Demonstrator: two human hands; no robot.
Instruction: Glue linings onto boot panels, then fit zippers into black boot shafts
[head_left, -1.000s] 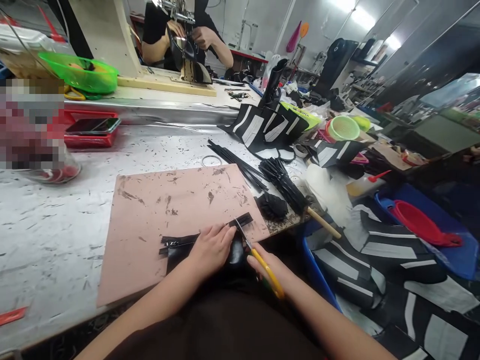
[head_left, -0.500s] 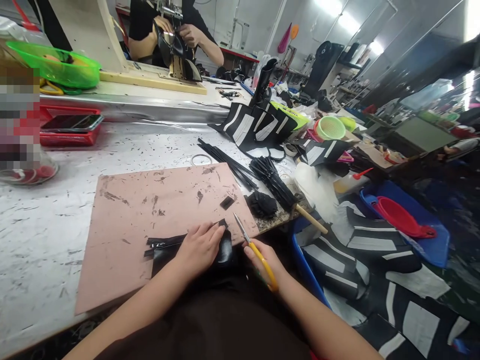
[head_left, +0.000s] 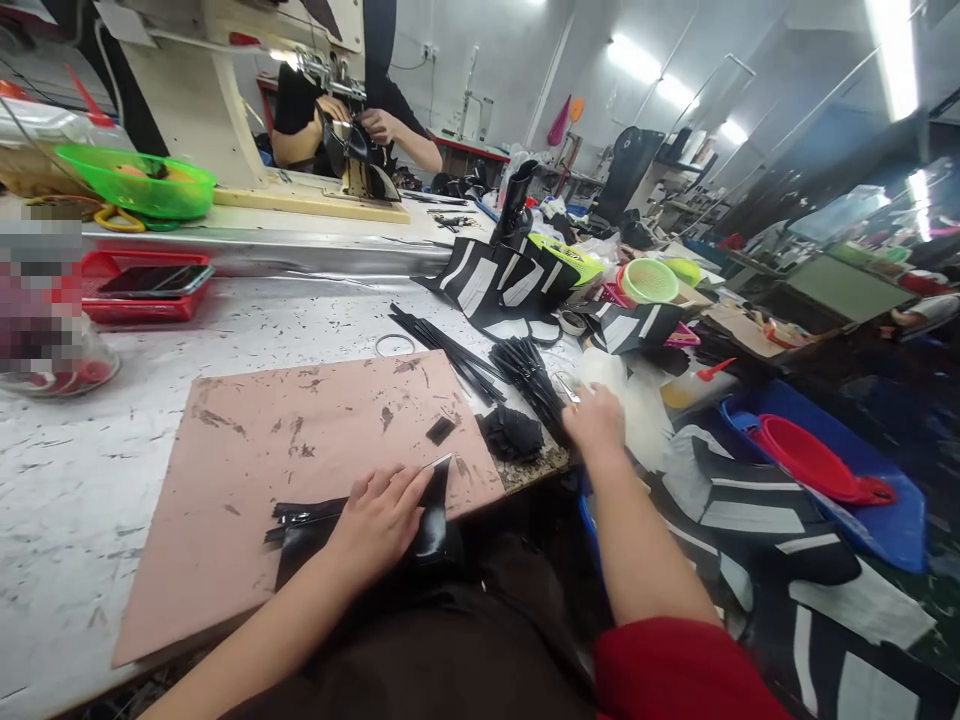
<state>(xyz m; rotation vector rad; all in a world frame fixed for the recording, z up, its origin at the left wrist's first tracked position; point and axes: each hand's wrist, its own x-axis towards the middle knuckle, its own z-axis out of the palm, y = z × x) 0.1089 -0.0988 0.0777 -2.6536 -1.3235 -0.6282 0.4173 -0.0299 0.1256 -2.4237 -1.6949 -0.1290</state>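
Black leather-like piece (head_left: 433,522): glossy, lying across the near edge of the flat pink board (head_left: 247,465), probably best pinned flat with the black zip (head_left: 297,518) straight.
Left hand (head_left: 379,525): palm down, fingers extended, pressing the piece.
Right hand (head_left: 598,425): fingers curled at the bundled thin black strips (head_left: 527,373); any grip cannot be told.
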